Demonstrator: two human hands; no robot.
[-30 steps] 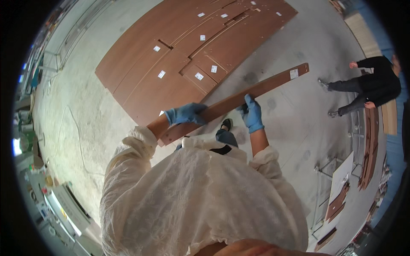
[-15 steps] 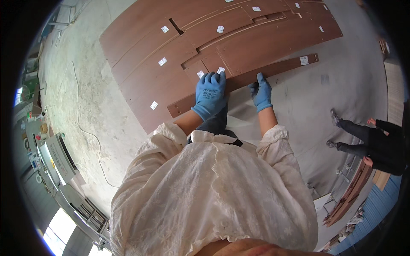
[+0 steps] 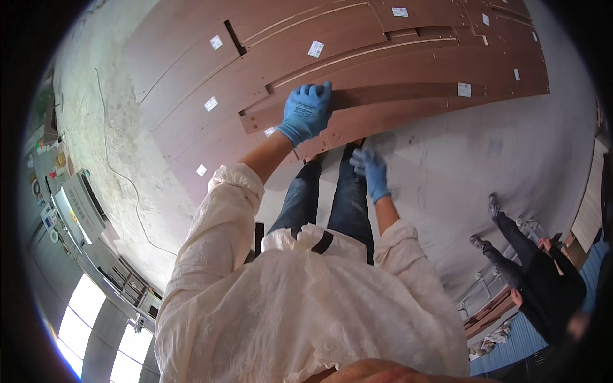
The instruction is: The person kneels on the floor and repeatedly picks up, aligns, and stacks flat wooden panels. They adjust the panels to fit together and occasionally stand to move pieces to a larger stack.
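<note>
A long, narrow brown board (image 3: 396,96) with a white label near its right end is held over the flat brown panels (image 3: 191,70). My left hand (image 3: 306,113), in a blue work glove, is closed around this board left of its middle. The glove hides that part of the board and the far side of the grip. My right hand (image 3: 371,172), gloved in blue too, is off the board and holds nothing. Its fingers are apart and a little blurred, over the grey floor beside my leg.
The panels lie side by side with slots between them and several white labels (image 3: 315,49). A thin cable (image 3: 121,173) runs along the floor at left. Another person (image 3: 533,268) in dark clothes is at right, near a metal rack. A machine (image 3: 80,207) stands at far left.
My right hand has let go of the board and come back toward me. My left hand has carried the board farther out over the panels. The other person has shifted nearer the lower right.
</note>
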